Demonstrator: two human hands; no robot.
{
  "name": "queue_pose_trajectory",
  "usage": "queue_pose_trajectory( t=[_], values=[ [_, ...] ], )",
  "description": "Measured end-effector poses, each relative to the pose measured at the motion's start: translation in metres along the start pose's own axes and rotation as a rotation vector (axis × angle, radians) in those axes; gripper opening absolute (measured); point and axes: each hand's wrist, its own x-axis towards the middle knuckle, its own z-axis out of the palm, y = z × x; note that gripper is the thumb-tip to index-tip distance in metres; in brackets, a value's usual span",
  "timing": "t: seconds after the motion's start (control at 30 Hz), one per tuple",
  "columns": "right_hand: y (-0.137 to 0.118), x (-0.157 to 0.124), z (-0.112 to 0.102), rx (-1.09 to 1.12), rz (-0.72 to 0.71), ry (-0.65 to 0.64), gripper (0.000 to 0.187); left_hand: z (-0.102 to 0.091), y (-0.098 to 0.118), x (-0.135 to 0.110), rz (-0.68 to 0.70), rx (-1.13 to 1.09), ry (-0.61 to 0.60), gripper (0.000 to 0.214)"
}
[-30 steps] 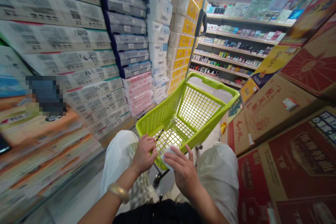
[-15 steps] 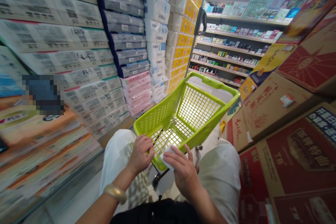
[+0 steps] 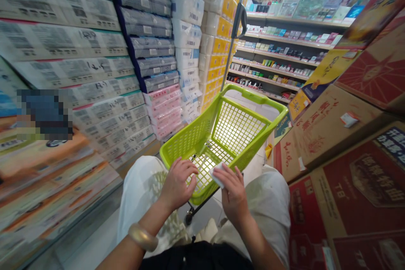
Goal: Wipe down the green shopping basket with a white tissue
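Between my knees stands a lime-green plastic shopping basket (image 3: 193, 135) with lattice walls, on a frame with small wheels. A light patch shows through its slotted bottom. My left hand (image 3: 179, 180) is over the near left rim, its fingers loosely bent and its thumb apart. Whether it touches the rim I cannot tell. A small white wipe or folded tissue (image 3: 218, 175) is pressed under the fingers of my right hand (image 3: 233, 192), at the near right rim. A gold bangle (image 3: 143, 237) circles my left wrist.
Stacked paper packs (image 3: 104, 65) rise on the left, with orange packs (image 3: 63, 164) low in front. Cardboard cartons (image 3: 329, 126) are piled close on the right. A metal pole (image 3: 236, 29) with a dark handle stands beyond the basket, before product shelves (image 3: 278, 44).
My left hand has loosened from the near rim, and its fingers have stretched forward. My right hand has slid the white wipe to the right and away from me along the rim.
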Motion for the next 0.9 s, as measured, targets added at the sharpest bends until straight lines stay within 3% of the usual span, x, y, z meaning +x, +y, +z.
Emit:
queue_pose_trajectory(
  t=[0.13,0.27,0.4,0.57,0.77,0.9],
  values=[
    [0.023,0.003,-0.006,-0.033,0.098,0.076,0.050,0.003,0.015,0.006,0.100,-0.047,-0.228,0.018],
    [0.001,-0.008,-0.003,0.027,-0.032,-0.063,0.051,0.009,0.018,0.002,0.132,0.169,-0.418,0.026],
    [-0.003,-0.008,-0.005,0.046,-0.112,-0.132,0.050,0.011,0.015,-0.002,0.132,0.231,-0.436,0.021],
    [0.019,0.002,-0.008,-0.043,0.021,0.008,0.048,0.010,0.014,-0.003,0.168,0.234,-0.447,0.018],
    [-0.013,-0.011,0.002,0.025,-0.149,-0.052,0.048,0.015,0.011,-0.005,0.132,0.243,-0.419,0.021],
    [0.000,-0.004,-0.001,-0.021,-0.078,-0.009,0.048,0.014,0.011,-0.004,0.162,0.222,-0.402,0.020]
  ],
)
